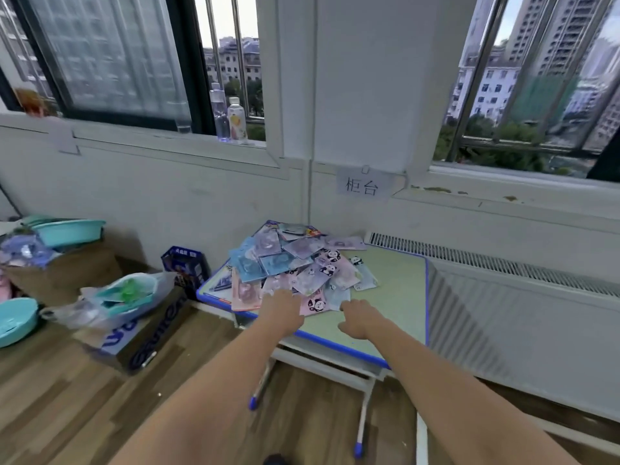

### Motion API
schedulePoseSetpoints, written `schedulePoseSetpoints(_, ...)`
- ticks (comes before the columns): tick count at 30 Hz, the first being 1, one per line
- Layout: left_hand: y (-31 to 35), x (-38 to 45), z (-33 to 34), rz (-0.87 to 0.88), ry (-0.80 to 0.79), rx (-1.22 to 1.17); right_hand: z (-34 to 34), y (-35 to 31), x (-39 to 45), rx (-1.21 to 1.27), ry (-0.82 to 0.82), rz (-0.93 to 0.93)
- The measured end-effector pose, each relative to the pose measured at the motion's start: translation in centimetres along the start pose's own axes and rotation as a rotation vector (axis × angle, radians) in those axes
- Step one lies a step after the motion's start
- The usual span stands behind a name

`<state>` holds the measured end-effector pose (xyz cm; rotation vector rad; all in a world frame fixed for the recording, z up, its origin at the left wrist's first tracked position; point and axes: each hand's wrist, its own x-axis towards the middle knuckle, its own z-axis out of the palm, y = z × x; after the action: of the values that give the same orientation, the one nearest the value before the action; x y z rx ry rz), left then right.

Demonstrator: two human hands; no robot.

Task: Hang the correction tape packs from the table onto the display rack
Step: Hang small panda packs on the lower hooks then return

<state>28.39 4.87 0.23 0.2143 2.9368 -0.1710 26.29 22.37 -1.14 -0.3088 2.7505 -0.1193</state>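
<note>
A: Where are the correction tape packs?

B: They lie in a loose overlapping heap of flat pastel cards, pink, blue and lilac, some printed with pandas, on the small green-topped table with the blue edge. The heap covers the table's left and far part; the right part of the top is bare.

A: And the hands?

B: Both arms reach over the table's near edge. The left hand is at the near edge of the heap, fingers forward on or just over the cards; blur hides whether they grip one, so I cannot tell its state. The right hand sits just right of it, over the bare top beside the nearest panda card, fingers loosely curled; I cannot tell whether it holds anything.

A: What else stands around the table?

B: Behind it, on the white wall, a paper sign with two characters. To its right, a white ribbed radiator. To its left on the wooden floor, a dark blue carton, a cardboard box with blue lettering carrying a clear plastic bag, and turquoise plastic basins. Above and left of the table, two clear bottles stand on the window sill.
</note>
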Motion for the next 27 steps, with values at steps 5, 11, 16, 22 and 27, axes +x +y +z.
schedulePoseSetpoints(5, -3.6, 9.8, 0.6, 0.046, -0.006, 0.012, -0.2, -0.1, 9.3, 0.156, -0.028, 0.073)
schedulePoseSetpoints(11, -8.0, 21.1, 0.7, 0.102, -0.049, -0.047, -0.9, -0.5, 19.2, 0.395, -0.062, 0.275)
schedulePoseSetpoints(16, -9.5, 27.6, 1.1, 0.091, -0.049, -0.117, -0.3, -0.5, 23.1, 0.653, 0.018, 0.508)
schedulePoseSetpoints(22, -9.0, 32.9, 1.5, -0.014, -0.071, -0.268, 2.0, -1.0, 25.1, 0.813, 0.103, 0.629)
schedulePoseSetpoints(27, -8.3, 34.8, 2.8, -0.099, -0.125, -0.241, 3.9, -0.9, 26.3, 0.850, 0.166, 0.704)
